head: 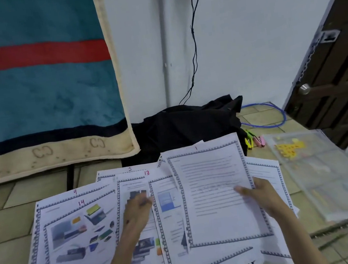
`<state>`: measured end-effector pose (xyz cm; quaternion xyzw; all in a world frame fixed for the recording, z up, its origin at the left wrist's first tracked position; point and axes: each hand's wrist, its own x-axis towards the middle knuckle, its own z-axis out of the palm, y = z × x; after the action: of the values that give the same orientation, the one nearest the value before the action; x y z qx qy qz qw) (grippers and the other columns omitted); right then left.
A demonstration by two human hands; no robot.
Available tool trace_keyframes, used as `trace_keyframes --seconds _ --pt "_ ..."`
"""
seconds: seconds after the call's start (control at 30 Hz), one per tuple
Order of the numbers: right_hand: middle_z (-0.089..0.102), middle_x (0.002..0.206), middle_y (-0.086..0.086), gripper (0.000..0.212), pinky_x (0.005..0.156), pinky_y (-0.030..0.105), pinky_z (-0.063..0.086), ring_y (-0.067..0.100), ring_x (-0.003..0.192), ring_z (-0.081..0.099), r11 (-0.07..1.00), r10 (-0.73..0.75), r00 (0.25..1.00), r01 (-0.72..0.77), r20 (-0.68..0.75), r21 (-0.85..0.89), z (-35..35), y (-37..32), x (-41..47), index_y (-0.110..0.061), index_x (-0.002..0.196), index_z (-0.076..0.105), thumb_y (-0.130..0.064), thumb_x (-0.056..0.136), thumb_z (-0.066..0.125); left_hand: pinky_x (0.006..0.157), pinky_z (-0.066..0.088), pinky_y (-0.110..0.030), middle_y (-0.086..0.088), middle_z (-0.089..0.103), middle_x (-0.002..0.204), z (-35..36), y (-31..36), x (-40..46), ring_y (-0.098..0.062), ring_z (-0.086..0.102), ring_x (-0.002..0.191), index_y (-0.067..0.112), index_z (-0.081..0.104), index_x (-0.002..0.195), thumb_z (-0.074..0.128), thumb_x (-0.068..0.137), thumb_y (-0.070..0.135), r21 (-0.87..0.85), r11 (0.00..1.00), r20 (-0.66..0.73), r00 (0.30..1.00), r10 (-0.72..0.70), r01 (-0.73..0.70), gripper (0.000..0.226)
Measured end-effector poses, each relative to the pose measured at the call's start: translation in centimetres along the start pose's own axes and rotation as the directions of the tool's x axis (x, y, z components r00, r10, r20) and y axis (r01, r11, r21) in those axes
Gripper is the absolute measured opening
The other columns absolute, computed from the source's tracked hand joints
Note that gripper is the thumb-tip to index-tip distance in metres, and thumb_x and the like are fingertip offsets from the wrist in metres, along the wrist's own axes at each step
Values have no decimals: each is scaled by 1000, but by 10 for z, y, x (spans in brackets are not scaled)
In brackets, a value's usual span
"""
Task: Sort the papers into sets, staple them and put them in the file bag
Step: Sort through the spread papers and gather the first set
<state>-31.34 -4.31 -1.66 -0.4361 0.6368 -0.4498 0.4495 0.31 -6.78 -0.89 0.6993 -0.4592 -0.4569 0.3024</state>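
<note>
Sorting is the step in hand, and nothing is stapled yet as far as can be seen: the papers [106,226] lie fanned across the tiled floor [3,211] in an overlapping spread, page numbers in red ink at their top edges, 9 and 14 on the left, 13 in the middle, 2 peeking out behind. Right hand [259,196] grips page 1 [213,193] by its right edge, thumb pressed on the printed face and the other fingers tucked behind the sheet, holding it above the rest of the spread. Left hand [138,210] reaches down onto the page marked 13 [134,204], fingers bent against the paper; it is blurred, so I cannot tell whether it pinches the sheet or only presses on it. Over by the right edge of the spread lies the clear file bag [322,178], flat on the floor, with some coloured clips [254,140] just beyond its far corner and a black bag [185,125] against the wall. No stapler shows anywhere I can make out. Next move, by my reading, calls for hunting out page 2 from behind the pile and laying it under page 1, building the set in number order before any stapling
</note>
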Motion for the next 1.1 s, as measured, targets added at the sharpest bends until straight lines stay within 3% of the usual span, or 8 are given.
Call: trace_keyframes --seconds 0.23,0.37,0.53,0.67,0.77,0.87,0.97,1.1 --pt "72 104 1 40 64 18 57 19 95 68 988 10 998 0 -67 152 -22 36 4 -10 113 65 -23 76 75 99 41 -32 -14 48 138 19 17 7 -28 46 126 5 41 137 69 84 27 49 985 -72 984 -163 167 64" --pt "74 102 -3 80 70 28 58 15 94 70 982 27 999 -19 -38 189 -29 42 8 -17 105 68 -64 43 83 76 43 -24 -14 65 113 11 17 4 -22 58 90 2 62 114 61 90 22 176 982 -35 998 -59 64 31" --pt "75 97 -1 46 62 29 58 19 88 72 947 72 997 -73 16 313 -32 43 12 -7 115 62 -30 77 71 58 35 -26 -12 58 66 -54 -13 7 -22 51 61 3 55 65 62 88 10 168 985 -293 956 6 45 25" --pt "74 98 -2 98 61 28 57 18 87 72 954 81 997 -71 -21 291 -34 44 13 -15 110 63 -62 27 87 73 41 -36 -25 65 102 -87 -37 16 -41 59 96 -9 63 100 61 88 7 285 950 -442 897 10 130 20" --pt "74 101 5 88 64 35 58 23 88 72 924 157 987 -136 -31 358 -35 46 16 -11 114 62 -47 38 90 89 42 -50 -29 51 126 -78 -40 18 -46 47 114 -5 50 125 61 87 12 483 842 -527 847 61 239 43" --pt "70 108 10 33 68 39 59 25 89 71 860 243 970 -220 10 460 -36 41 15 -8 118 59 -19 86 61 108 31 -49 -16 35 147 -25 -28 1 -34 32 135 9 37 141 55 91 32 636 769 -329 880 342 -61 57" --pt "74 98 7 21 65 41 60 25 84 72 828 304 952 -281 32 484 -40 40 15 -11 111 60 -12 97 45 113 23 -34 0 28 152 45 -14 -30 -18 24 140 24 40 140 44 93 49 595 705 48 892 449 -386 53" --pt "70 109 11 24 72 46 59 28 93 70 804 334 942 -302 31 513 -41 38 14 -8 117 58 -13 97 45 117 9 -41 -10 7 157 82 -7 -33 -27 3 145 17 21 147 30 89 64 648 717 52 954 295 -257 76"
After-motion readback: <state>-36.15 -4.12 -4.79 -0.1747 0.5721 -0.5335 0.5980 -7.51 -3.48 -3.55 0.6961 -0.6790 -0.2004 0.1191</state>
